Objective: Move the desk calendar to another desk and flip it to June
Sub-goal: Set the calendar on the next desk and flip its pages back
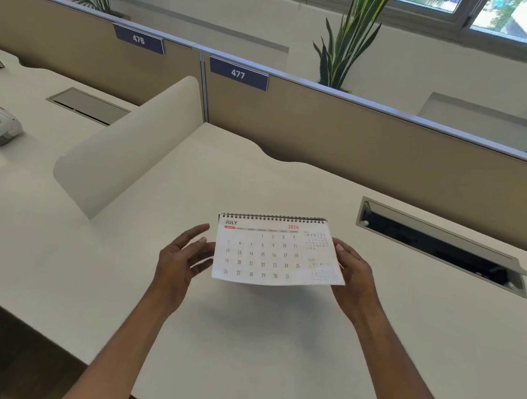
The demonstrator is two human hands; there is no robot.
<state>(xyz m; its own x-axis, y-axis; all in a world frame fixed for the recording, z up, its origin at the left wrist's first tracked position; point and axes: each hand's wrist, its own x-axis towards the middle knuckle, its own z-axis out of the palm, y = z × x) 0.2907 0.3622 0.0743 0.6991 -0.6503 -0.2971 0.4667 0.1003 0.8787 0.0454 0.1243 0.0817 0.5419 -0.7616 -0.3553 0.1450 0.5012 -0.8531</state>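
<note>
One calendar crosswise, spiral seemingly farthest

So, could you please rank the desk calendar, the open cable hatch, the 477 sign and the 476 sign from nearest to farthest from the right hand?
1. desk calendar, held by the right hand.
2. open cable hatch, to its right.
3. 477 sign, on the partition behind.
4. 476 sign, farther left.

The left hand and right hand are bare, forearms likewise (nails short).
</note>
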